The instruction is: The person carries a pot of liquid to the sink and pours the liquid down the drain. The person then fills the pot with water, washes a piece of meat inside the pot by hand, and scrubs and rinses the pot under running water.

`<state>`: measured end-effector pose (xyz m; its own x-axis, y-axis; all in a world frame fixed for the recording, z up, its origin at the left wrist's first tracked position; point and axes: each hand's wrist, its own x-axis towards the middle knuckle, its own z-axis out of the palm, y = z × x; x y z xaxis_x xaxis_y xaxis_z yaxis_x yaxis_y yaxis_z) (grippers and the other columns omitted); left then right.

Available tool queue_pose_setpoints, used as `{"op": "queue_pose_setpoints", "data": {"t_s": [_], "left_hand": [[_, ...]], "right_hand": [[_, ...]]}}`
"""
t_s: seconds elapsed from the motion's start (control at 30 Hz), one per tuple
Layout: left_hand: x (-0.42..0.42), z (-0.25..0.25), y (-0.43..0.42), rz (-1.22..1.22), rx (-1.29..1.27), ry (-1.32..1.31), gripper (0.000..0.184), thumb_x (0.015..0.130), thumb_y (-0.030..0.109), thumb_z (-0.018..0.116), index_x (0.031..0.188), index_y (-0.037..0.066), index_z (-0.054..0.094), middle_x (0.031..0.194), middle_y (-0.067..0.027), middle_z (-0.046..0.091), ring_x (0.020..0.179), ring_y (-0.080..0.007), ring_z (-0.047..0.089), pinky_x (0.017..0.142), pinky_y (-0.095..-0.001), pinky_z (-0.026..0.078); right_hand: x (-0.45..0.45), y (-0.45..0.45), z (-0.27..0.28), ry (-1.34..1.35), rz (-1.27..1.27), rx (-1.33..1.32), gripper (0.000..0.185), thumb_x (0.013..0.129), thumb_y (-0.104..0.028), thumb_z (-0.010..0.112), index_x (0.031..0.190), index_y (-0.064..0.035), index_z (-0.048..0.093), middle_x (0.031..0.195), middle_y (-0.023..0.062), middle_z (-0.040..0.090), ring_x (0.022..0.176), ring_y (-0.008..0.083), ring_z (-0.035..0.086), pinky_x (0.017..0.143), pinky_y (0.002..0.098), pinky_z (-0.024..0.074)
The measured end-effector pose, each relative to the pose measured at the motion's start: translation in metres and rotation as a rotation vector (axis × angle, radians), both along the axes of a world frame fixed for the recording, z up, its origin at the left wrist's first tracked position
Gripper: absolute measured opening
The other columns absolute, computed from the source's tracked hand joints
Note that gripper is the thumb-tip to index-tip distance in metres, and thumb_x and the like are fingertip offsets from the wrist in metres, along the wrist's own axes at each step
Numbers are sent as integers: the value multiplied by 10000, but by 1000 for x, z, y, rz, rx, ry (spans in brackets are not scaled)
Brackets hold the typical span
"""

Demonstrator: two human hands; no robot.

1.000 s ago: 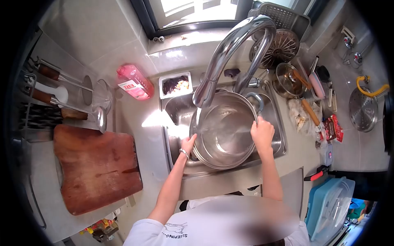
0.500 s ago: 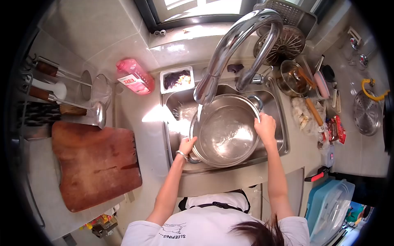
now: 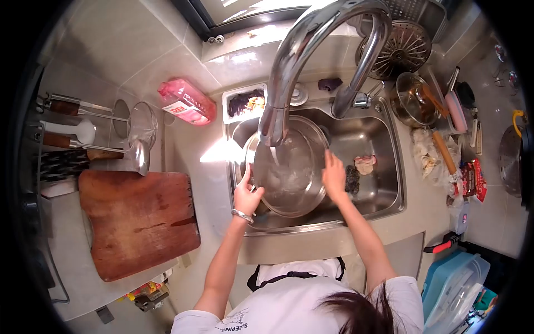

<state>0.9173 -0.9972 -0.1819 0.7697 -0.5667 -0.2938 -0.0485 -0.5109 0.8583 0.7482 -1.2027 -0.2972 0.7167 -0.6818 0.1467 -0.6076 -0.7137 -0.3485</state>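
Observation:
A large stainless steel pot (image 3: 292,192) sits in the left part of the sink (image 3: 389,195), under the faucet (image 3: 273,125), with shallow water in its bottom. My left hand (image 3: 248,195) grips the pot's left side near the rim, a bracelet on its wrist. Against the right side of the rim is my right hand (image 3: 334,177), its fingers close together and holding the pot. To the right of that hand, a dark scouring pad (image 3: 352,179) and a pale, pinkish piece of food (image 3: 365,164) lie on the sink floor.
Left of the sink lies a wooden cutting board (image 3: 142,222). Behind it stand a pink detergent bottle (image 3: 188,102) and a white tray of scraps (image 3: 228,114). On the right are a glass bowl (image 3: 409,111), a rolling pin (image 3: 443,150) and a red packet (image 3: 473,178).
Both hands have shifted the pot to the left in the sink. The right part of the sink floor, with the scouring pad and the pale piece, has come into view.

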Motion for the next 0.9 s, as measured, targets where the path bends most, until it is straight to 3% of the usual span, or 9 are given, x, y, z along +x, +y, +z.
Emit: {"op": "queue_pose_setpoints", "data": {"t_s": [0.1,0.17,0.27,0.33,0.37,0.43,0.57,0.67,0.9], "left_hand": [[-8,11,-14,27,38,-130,787,633,48,569,1361,201,310,508,-10,459,453,-77,382,486,-228,390],[-10,16,-21,41,45,-180,774,635,43,563,1354,207,328,519,-14,457,456,-72,379,492,-218,388],[-8,21,-19,26,78,-160,783,630,38,561,1357,206,323,520,-9,441,460,-66,376,494,-202,380],[-12,22,-19,37,83,-158,782,625,20,555,1352,203,335,510,10,410,466,-54,365,493,-182,360],[-13,16,-16,34,92,-167,780,624,14,553,1351,199,339,509,14,406,466,-51,361,493,-178,356],[-12,6,-12,58,78,-136,771,623,-17,546,1347,159,346,530,35,417,478,-35,349,496,-165,343],[-8,13,-20,116,-12,-77,760,624,-44,540,1345,92,340,579,63,455,501,-20,364,504,-156,356],[-10,17,-26,110,25,-71,760,623,-18,551,1343,109,347,553,46,456,494,-26,376,503,-169,369],[-11,-1,-23,96,121,-79,769,611,23,560,1342,145,355,506,26,419,471,-43,379,494,-182,362]], "right_hand": [[16,57,-9,-250,336,368,447,749,-219,617,1132,-12,514,1211,245,435,1148,387,392,981,435,308],[23,85,-24,-145,689,999,442,900,-373,403,1175,-45,509,1249,195,447,1190,326,387,1013,409,275],[43,47,-59,217,1015,610,520,912,-454,300,1208,-74,496,1298,149,420,1227,282,361,1030,379,257],[75,-21,-33,500,956,319,417,824,-324,448,1179,-118,519,1226,110,504,1179,242,423,1037,377,263],[75,-51,-121,-23,955,-72,437,736,-207,467,1168,-207,533,1246,80,492,1227,234,368,1079,375,196],[101,-93,-87,15,950,-735,461,754,-268,489,1147,-30,522,1243,110,483,1246,247,335,1098,396,142],[70,-42,-66,-53,678,-190,426,789,-297,486,1067,17,563,1192,162,504,1230,263,354,1081,405,177],[27,-9,-89,-105,1127,109,385,776,-309,499,1010,-18,591,1164,164,521,1182,278,412,1052,428,241],[64,-91,-55,127,752,-404,557,767,-305,536,1247,-40,433,1398,105,281,1332,232,155,1096,366,118]]}}
